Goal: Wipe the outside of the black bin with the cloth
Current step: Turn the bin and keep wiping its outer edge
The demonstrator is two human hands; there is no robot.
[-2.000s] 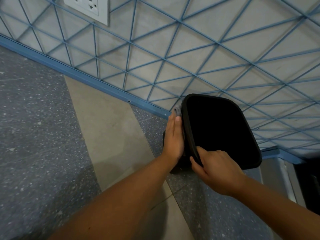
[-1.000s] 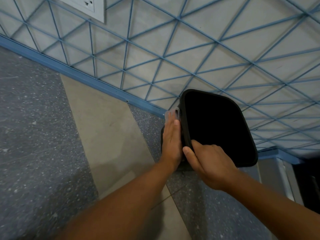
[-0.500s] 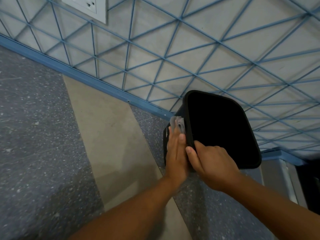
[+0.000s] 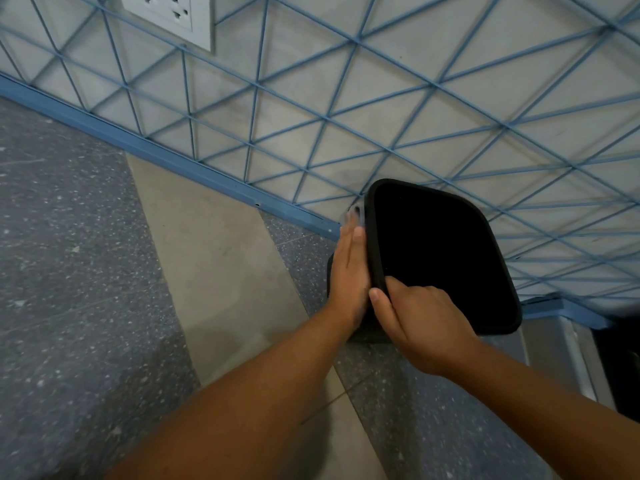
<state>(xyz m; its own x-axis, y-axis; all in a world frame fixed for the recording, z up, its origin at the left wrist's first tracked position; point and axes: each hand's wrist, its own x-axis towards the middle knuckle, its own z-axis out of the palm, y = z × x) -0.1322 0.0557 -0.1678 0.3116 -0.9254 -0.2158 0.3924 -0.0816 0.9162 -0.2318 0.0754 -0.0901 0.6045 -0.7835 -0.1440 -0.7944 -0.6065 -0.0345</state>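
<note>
The black bin (image 4: 440, 251) stands on the floor against the patterned wall, its dark opening facing up toward me. My left hand (image 4: 348, 271) lies flat with straight fingers on the bin's left outer side, pressing a pale cloth (image 4: 355, 214) against it; only a blurred bit of cloth shows past the fingertips. My right hand (image 4: 415, 317) grips the near left corner of the rim, thumb outside and fingers curled over the edge. The bin's lower body is mostly hidden behind both hands.
A grey wall with a blue triangle pattern (image 4: 311, 116) and a blue skirting strip (image 4: 166, 157) runs behind the bin. A white socket plate (image 4: 173, 15) sits high on the wall. A metal-edged unit (image 4: 568, 358) stands to the right. Speckled grey and beige floor (image 4: 214, 258) lies to the left.
My left hand slid with the cloth along the bin's left side, down toward me half a second ago and now back up toward the wall. My right hand kept its grip on the rim.
</note>
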